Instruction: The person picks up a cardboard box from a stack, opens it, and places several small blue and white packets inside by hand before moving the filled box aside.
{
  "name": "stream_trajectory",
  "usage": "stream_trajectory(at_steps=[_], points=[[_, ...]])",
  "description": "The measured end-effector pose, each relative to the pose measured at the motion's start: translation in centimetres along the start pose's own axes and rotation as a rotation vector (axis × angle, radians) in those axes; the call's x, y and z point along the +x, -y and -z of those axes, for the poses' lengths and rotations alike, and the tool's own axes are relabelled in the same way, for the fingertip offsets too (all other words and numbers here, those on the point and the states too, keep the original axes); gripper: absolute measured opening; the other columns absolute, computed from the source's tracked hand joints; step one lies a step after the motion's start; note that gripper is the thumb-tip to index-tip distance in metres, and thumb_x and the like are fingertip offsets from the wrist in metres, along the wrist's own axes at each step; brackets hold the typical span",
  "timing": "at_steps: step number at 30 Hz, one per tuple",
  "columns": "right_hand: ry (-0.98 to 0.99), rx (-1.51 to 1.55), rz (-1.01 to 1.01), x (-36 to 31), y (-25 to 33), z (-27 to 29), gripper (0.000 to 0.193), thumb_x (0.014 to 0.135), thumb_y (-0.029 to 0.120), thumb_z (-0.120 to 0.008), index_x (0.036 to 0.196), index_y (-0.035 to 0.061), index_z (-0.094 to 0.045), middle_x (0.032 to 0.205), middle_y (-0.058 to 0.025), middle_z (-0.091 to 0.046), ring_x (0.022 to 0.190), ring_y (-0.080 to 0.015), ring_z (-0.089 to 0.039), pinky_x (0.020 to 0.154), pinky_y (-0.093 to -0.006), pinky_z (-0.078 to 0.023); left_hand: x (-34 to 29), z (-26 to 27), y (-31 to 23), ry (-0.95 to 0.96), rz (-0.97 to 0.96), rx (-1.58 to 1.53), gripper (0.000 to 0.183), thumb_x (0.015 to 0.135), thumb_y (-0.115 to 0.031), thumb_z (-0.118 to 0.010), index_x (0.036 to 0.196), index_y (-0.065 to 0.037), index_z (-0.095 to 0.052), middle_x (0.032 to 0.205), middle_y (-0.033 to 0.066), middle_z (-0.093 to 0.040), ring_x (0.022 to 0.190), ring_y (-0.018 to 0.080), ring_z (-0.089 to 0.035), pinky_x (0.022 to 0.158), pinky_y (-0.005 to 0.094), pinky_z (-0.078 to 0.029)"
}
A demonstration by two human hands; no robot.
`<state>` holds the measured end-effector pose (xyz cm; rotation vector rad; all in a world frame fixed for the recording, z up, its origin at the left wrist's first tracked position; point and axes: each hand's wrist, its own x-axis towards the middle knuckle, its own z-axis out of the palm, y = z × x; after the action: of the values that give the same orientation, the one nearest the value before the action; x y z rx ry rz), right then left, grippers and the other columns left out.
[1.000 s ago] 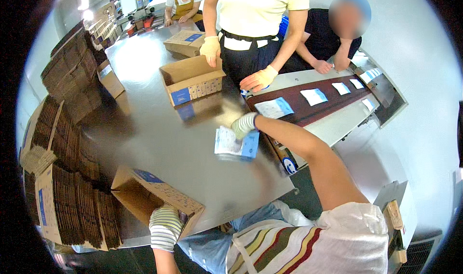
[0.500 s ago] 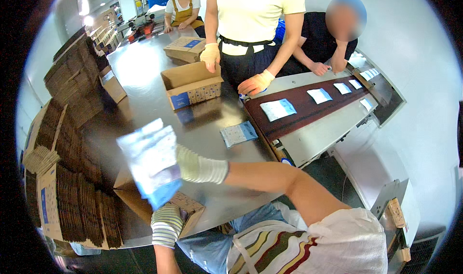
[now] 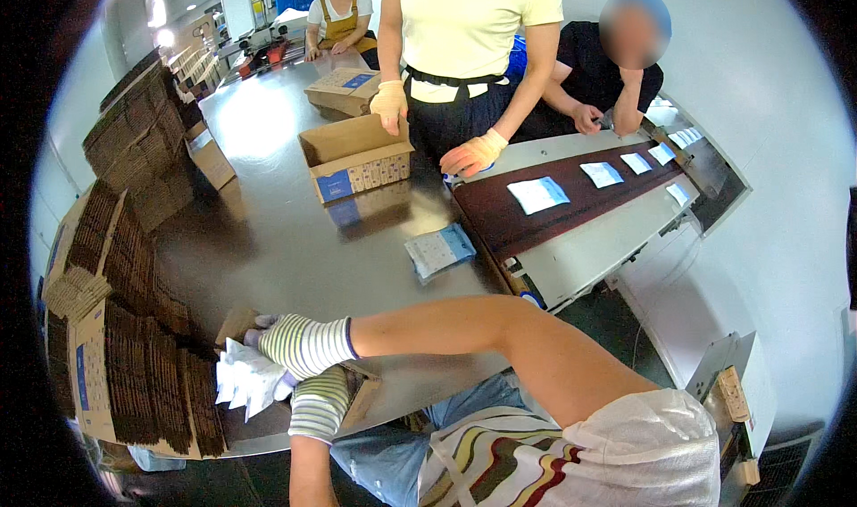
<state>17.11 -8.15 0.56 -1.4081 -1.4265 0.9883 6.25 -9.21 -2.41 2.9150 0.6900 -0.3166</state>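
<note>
My right hand, in a striped knit glove with greyish-purple fingertips, is closed on a bunch of white packets. The packets stand on edge, fanned, low over an open cardboard carton at the table's near edge. Just below it, my left hand, in a matching glove, is beside the carton's near side. Its fingers are mostly hidden behind the right hand and the packets. To the right, a small pile of white-and-blue packets lies on the metal table.
Stacks of flattened cartons line the left side. Across the table, a gloved co-worker touches an open carton. A dark red conveyor belt carries spaced packets; another person leans beside it. A third person is farther back.
My right hand has swung down and left with the packets, from above the table to the carton. The belt's packets have shifted, and the pile on the table looks thicker.
</note>
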Motion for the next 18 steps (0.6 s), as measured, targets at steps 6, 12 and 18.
stream_trajectory(at_steps=[6,12,18], points=[[0.154,-0.995,0.359,1.1,-2.1,-0.1,0.037,0.086,0.029,-0.053,0.113,0.0040,-0.056,0.099,-0.0168,-0.064,0.101,-0.0277,-0.059,0.103,-0.0466,-0.035,-0.9,1.6,-0.7,-0.035,-0.050,-0.063,0.023,0.087,-0.017,-0.049,0.095,-0.001,-0.063,0.085,0.0189,-0.065,0.080,0.0350,-0.062,0.073,0.0439,-0.049],[0.238,-1.012,0.334,0.3,-2.5,-0.2,0.062,0.067,0.039,-0.071,0.114,0.0008,-0.054,0.101,-0.0139,-0.064,0.106,-0.0286,-0.058,0.108,-0.0489,-0.025,-3.7,10.7,0.5,-0.898,0.027,-0.490,0.023,0.089,-0.019,-0.054,0.092,0.002,-0.065,0.082,0.0230,-0.065,0.075,0.0389,-0.062,0.071,0.0444,-0.050],[0.052,-0.958,0.406,-4.2,3.3,1.6,0.084,0.052,0.042,-0.080,0.117,-0.0018,-0.050,0.117,-0.0182,-0.055,0.115,-0.0313,-0.049,0.107,-0.0477,-0.026,0.2,7.6,7.5,-0.542,0.295,-0.289,0.033,0.092,-0.025,-0.048,0.096,0.003,-0.064,0.091,0.0261,-0.063,0.085,0.0437,-0.058,0.078,0.0466,-0.046]])
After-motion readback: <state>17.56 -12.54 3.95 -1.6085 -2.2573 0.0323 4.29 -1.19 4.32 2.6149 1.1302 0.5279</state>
